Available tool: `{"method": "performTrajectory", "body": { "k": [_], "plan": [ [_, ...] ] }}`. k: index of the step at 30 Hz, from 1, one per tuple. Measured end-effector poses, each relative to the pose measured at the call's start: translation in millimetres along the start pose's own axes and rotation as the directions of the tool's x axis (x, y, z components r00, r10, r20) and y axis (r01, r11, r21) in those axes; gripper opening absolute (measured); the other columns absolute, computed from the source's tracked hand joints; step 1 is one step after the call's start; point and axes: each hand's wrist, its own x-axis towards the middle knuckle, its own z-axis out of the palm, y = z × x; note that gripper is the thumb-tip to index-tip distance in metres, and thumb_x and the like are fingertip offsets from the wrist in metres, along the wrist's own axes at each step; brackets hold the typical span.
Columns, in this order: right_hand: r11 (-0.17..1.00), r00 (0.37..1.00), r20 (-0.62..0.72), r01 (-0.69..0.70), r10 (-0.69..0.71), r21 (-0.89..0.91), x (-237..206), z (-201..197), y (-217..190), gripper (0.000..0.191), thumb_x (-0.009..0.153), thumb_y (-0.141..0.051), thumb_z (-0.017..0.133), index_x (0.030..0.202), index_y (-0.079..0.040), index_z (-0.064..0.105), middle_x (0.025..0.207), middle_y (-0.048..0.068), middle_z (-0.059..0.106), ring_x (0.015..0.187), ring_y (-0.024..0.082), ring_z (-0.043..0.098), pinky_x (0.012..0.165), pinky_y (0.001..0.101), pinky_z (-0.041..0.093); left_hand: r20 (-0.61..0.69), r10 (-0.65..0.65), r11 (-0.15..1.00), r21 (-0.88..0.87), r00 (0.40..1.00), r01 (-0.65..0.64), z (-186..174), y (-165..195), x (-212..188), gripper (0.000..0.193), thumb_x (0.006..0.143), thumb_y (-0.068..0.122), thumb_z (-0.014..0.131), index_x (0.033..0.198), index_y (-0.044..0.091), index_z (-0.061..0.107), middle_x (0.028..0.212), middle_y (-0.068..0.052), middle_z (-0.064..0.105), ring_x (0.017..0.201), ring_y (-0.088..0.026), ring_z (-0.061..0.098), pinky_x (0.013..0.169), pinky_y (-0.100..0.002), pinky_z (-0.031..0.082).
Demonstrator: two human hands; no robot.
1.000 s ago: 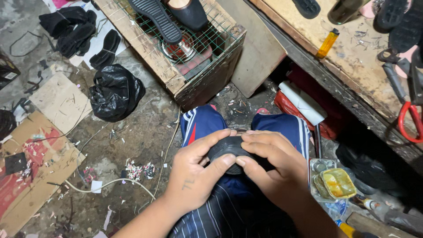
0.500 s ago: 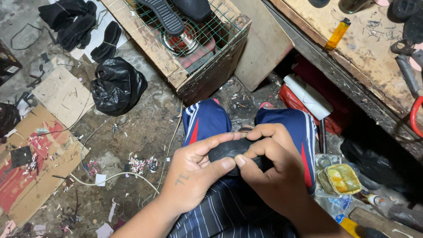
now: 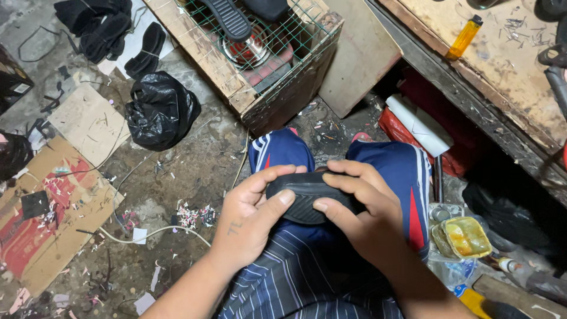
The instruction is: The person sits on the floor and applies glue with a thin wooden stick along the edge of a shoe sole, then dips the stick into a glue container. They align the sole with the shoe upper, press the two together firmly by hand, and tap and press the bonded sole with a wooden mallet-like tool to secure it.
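Both hands hold a black rubber shoe sole (image 3: 301, 198) over my lap, between knees in blue striped trousers. My left hand (image 3: 251, 218) grips its left end, thumb pressed on the ribbed underside. My right hand (image 3: 363, 215) wraps over the right end, fingers across the top and thumb underneath. The right half of the sole is hidden by those fingers.
A wooden crate with green wire mesh (image 3: 260, 65) holding black soles stands ahead. A black plastic bag (image 3: 159, 109), cardboard sheets (image 3: 47, 201) and scraps litter the floor at left. A wooden workbench (image 3: 502, 65) with an orange lighter (image 3: 463, 36) is at right, a yellow glue tin (image 3: 463, 236) below.
The view has shifted slightly. My hands keep their grip on the sole, the right fingers spreading a little further over its top.
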Motion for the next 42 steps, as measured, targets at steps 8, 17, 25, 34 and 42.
{"method": "performTrajectory", "body": {
  "k": [8, 17, 25, 34, 42],
  "plan": [
    [0.985, 0.982, -0.089, 0.171, -0.168, 0.035, -7, 10, 11, 0.023, 0.084, -0.005, 0.082, 0.100, -0.001, 0.067, 0.117, 0.015, 0.072, 0.113, 0.028, 0.073, 0.103, 0.0403, 0.057, 0.053, 0.043, 0.999, 0.014, 0.998, -0.043, 0, -5, -3, 0.037, 0.099, 0.005, 0.062, 0.135, -0.006, 0.056, 0.137, -0.017, 0.064, 0.124, -0.019, 0.063, 0.108, -0.034, 0.052],
    [0.979, 0.998, -0.055, 0.024, -0.013, 0.204, -13, 7, 9, 0.033, 0.083, -0.006, 0.083, 0.105, -0.005, 0.059, 0.113, 0.012, 0.073, 0.110, 0.024, 0.074, 0.098, 0.0368, 0.060, -0.002, 0.174, 0.954, 0.249, 0.985, -0.168, 11, -5, -11, 0.029, 0.095, -0.002, 0.062, 0.124, -0.002, 0.059, 0.130, -0.015, 0.068, 0.123, -0.019, 0.064, 0.110, -0.034, 0.049],
    [0.990, 0.992, 0.085, -0.104, 0.096, 0.100, -14, -3, 1, 0.041, 0.077, -0.014, 0.086, 0.111, -0.004, 0.065, 0.119, 0.013, 0.075, 0.113, 0.023, 0.073, 0.098, 0.0355, 0.056, -0.028, 0.159, 0.934, 0.328, 0.987, -0.141, 11, -1, -16, 0.029, 0.085, -0.003, 0.074, 0.112, 0.000, 0.064, 0.121, -0.014, 0.073, 0.115, -0.019, 0.069, 0.103, -0.033, 0.054],
    [0.994, 0.970, 0.241, 0.006, -0.031, 0.105, 4, -14, 22, 0.040, 0.077, -0.017, 0.085, 0.111, -0.002, 0.071, 0.118, 0.012, 0.075, 0.118, 0.027, 0.071, 0.103, 0.0389, 0.053, -0.044, 0.101, 0.951, 0.298, 0.994, -0.083, 13, 6, -2, 0.029, 0.084, -0.002, 0.076, 0.110, -0.001, 0.065, 0.116, -0.013, 0.075, 0.107, -0.017, 0.070, 0.097, -0.032, 0.056],
    [0.937, 0.995, 0.090, -0.003, -0.031, 0.350, -5, -12, 41, 0.032, 0.096, -0.003, 0.067, 0.127, 0.001, 0.065, 0.129, 0.015, 0.070, 0.121, 0.024, 0.067, 0.109, 0.0357, 0.051, -0.045, 0.333, 0.943, 0.044, 0.942, -0.331, 39, -8, 4, 0.076, 0.080, 0.001, 0.079, 0.140, 0.004, 0.033, 0.130, -0.010, 0.057, 0.120, -0.019, 0.061, 0.107, -0.034, 0.051]
  ]
}}
